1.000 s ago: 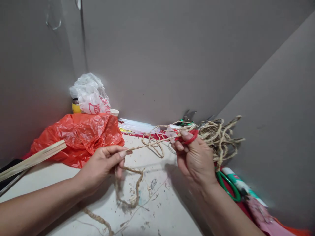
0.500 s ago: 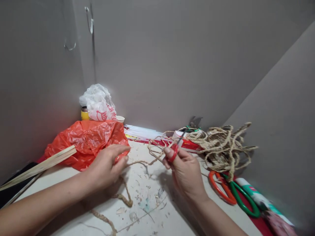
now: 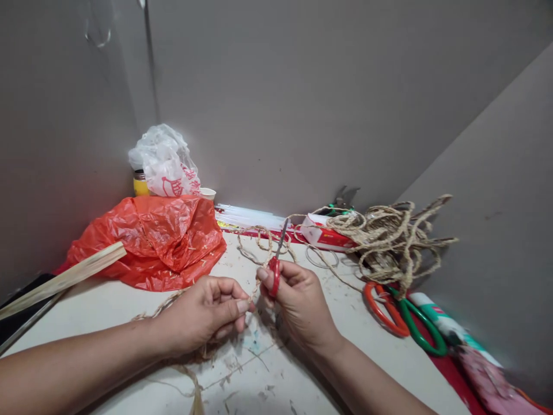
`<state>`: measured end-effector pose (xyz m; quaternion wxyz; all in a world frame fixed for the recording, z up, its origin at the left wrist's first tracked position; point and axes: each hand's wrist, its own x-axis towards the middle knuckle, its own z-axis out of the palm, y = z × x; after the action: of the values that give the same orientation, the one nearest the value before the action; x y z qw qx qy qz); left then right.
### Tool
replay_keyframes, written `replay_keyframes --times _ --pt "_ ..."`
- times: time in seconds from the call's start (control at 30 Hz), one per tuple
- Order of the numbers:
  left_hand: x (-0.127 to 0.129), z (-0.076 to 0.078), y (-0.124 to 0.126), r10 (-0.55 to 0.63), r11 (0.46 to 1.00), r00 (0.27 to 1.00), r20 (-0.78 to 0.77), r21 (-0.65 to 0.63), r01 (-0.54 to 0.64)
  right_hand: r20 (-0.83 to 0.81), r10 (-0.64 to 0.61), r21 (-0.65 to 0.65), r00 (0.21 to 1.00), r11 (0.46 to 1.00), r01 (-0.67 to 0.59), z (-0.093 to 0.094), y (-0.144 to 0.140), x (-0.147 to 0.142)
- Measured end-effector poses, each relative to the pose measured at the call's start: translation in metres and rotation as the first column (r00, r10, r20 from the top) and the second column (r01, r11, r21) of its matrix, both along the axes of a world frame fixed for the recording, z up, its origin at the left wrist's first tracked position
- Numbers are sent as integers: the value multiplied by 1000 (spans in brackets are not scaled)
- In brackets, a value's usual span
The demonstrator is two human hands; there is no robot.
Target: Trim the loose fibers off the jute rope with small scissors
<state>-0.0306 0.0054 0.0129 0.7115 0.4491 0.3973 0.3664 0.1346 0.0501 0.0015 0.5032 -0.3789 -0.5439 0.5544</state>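
Note:
My left hand [image 3: 207,314] pinches a strand of jute twine [image 3: 254,245] between thumb and fingers, low over the white table [image 3: 108,305]. My right hand [image 3: 298,302] holds small red-handled scissors [image 3: 276,259], blades pointing up and away, right beside the left fingertips. The twine runs from my hands back across the table to a tangled bundle of twine [image 3: 389,236] at the right. A braided length of twine [image 3: 194,386] lies under my left wrist.
A crumpled red plastic bag [image 3: 151,239] lies at the left, with a white bag [image 3: 166,164] and a yellow jar [image 3: 140,185] behind it. Wooden slats [image 3: 60,279] jut in from the left. Orange-and-green large scissors [image 3: 401,317] lie at the right by grey cardboard walls.
Both hands have come down and toward me, closing together. The right hand with the scissors left the twine bundle and now sits beside the left hand's pinched strand.

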Motion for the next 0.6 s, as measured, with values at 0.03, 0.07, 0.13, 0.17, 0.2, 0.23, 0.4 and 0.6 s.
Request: replay_keyframes --times 0.03,0.07,0.13,0.17,0.2,0.23,0.4,0.6 --pt "1 1 0 9 1000 1000 6 -4 -9 -1 -2 -8 1000 1000 2 -1 1 0" --pt "1 1 -1 20 1000 1000 10 -2 -20 5 -8 -9 1000 1000 8 -1 2 0" --pt "0 -2 0 45 999 999 10 7 -45 31 -22 2 999 1000 22 -1 3 0" --pt "0 -4 1 54 998 999 3 11 -54 48 -22 2 999 1000 22 -1 4 0" --pt "-1 -6 2 63 998 998 -6 13 -63 64 -20 -5 998 1000 20 -1 4 0" --pt "-2 -8 3 71 997 997 -15 14 -71 78 -13 -16 997 1000 14 -2 5 0" --pt "-5 -14 9 143 990 989 -36 24 -142 154 36 -40 988 999 -30 -5 8 1" --pt "-7 -13 15 273 962 960 57 -22 -273 398 -65 249 915 968 -40 -7 15 11"
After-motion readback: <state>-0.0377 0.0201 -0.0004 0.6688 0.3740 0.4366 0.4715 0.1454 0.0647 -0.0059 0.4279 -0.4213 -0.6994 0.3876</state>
